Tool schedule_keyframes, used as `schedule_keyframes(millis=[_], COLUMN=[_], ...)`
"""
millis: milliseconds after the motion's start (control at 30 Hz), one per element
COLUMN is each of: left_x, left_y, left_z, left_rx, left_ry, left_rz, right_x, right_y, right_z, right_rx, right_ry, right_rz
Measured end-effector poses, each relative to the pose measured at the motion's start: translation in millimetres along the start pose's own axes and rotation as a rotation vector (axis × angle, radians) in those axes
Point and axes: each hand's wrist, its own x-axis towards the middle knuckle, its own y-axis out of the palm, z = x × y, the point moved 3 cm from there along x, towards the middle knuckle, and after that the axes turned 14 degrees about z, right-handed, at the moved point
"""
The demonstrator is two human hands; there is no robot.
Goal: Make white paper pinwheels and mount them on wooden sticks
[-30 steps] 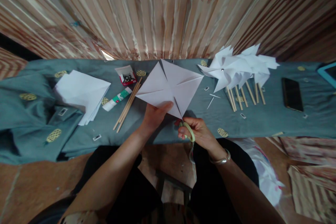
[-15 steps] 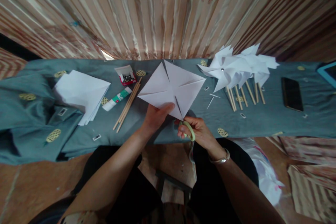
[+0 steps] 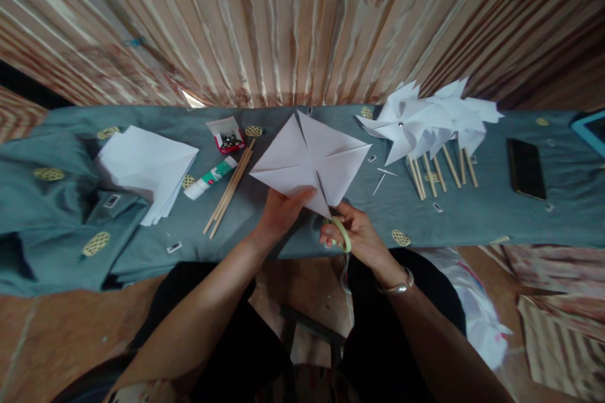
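- Paper square (image 3: pixel 312 157), head view: I have it raised over the middle of the cloth-covered table (image 3: pixel 482 223), slits running in from its corners.
- Left hand (image 3: pixel 282 209) grasps the near-left edge, thumb on top; fingers underneath are hidden from me.
- Right hand (image 3: pixel 355 230) grips scissors (image 3: pixel 346 237) by the green handles at the near corner; I can't make out the blades.
- Left of the paper: wooden sticks (image 3: pixel 230 193), glue tube (image 3: pixel 208 180), lidded box (image 3: pixel 230 145) of shiny metal bits; farther left, paper stack (image 3: pixel 154 160).
- Right: two thin white sticks (image 3: pixel 379 184), bunched pinwheels (image 3: pixel 407 135), then phone (image 3: pixel 526 169).
- Bracelet (image 3: pixel 401 288) on right wrist.
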Motion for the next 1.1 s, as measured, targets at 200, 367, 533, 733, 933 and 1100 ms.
schedule_keyframes(millis=[200,367,533,733,933,1100], left_x=[-0.3,-1.5,-1.6,-1.2,-0.4,-0.8], left_y=[-0.5,0.6,0.3,0.4,0.3,-0.2], left_z=[-1.7,-0.7,0.0,-0.5,0.4,1.1], left_rx=[-0.015,-0.012,-0.022,0.0,-0.007,-0.004], left_ry=[0.001,-0.008,-0.003,-0.012,0.003,-0.009], left_rz=[-0.02,0.011,0.006,-0.006,-0.005,-0.006], right_x=[0.1,0.1,0.8,1.3,1.8,1.9], right_y=[0.0,-0.2,1.3,1.1,0.5,-0.1], right_z=[-0.1,1.0,1.8,0.6,-1.3,-2.7], right_rx=[0.005,-0.007,0.07,0.095,0.07,0.057], right_ry=[0.005,-0.007,0.014,0.028,0.008,0.002], right_rz=[0.009,0.005,-0.023,-0.046,-0.044,-0.056])
